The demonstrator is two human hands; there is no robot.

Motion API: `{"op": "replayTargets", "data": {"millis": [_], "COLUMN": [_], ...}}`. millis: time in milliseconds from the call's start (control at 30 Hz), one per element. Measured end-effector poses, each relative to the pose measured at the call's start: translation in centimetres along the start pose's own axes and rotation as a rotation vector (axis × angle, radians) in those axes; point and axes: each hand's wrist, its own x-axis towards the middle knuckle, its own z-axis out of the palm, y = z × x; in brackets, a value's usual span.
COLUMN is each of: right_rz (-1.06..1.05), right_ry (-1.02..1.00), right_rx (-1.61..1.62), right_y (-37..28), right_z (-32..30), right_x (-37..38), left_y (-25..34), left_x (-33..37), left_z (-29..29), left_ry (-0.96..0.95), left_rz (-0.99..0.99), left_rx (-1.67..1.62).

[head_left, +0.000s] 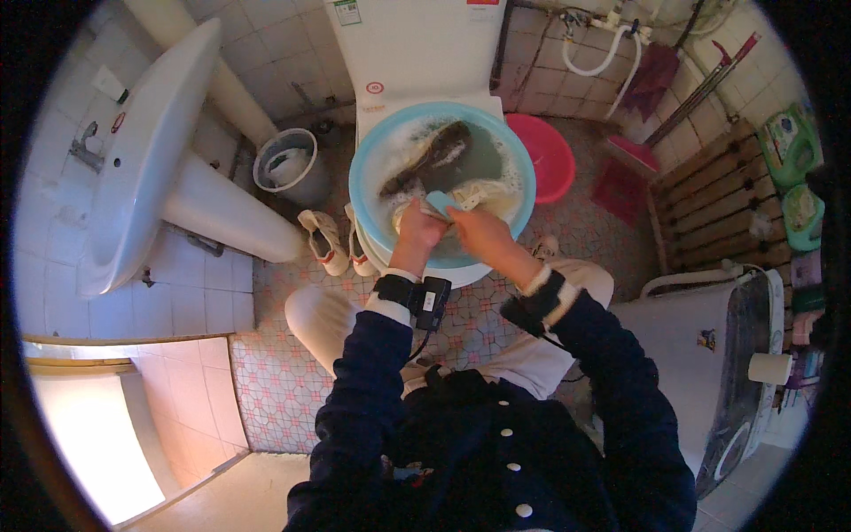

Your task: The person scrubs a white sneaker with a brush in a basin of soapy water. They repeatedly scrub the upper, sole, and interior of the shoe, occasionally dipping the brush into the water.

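Note:
A round light blue basin (365,213) holds cloudy, sudsy water. Inside it a dark, elongated item (430,161), perhaps a shoe, lies half under the foam. Nearer me, a cream item (483,193) that looks like a canvas shoe is partly in the water. My left hand (420,232) is closed on its near end, over the basin's near side. My right hand (486,234) grips a small light blue brush (440,202) against the cream item. The brush's bristles are hidden, as is much of what lies under my fingers.
The basin rests on a white toilet (417,53). A pink basin (545,160) stands to its right. At left are a bucket (285,160), white shoes (324,241) and a sink (155,168). A washing machine (683,355) is at right, with detergent bottles (787,146) beyond.

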Motion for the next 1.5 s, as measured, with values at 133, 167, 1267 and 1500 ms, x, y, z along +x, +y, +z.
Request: {"op": "replayTargets", "data": {"millis": [133,167,1267,1500], "right_rz": [-0.001,-0.037,0.151,0.095], "right_ry": [-0.001,0.078,0.018,0.135], "right_rx": [-0.033,-0.020,0.069,0.106], "right_y": [-0.1,-0.2,-3.4,-1.9], "right_z": [0.6,0.7,0.8,0.2], "right_x": [-0.2,0.1,0.3,2.0], "left_y": [-0.3,-0.4,3.3,2.2], "left_x": [-1.4,-1.5,0.0,-1.7], "left_z": [0.4,0.3,-1.2,1.0], "left_ry": [-0.102,-0.154,-0.233,-0.211], "left_rz": [0.024,0.028,-0.255,-0.136], "left_rx": [0.094,0.116,0.086,0.251]}}
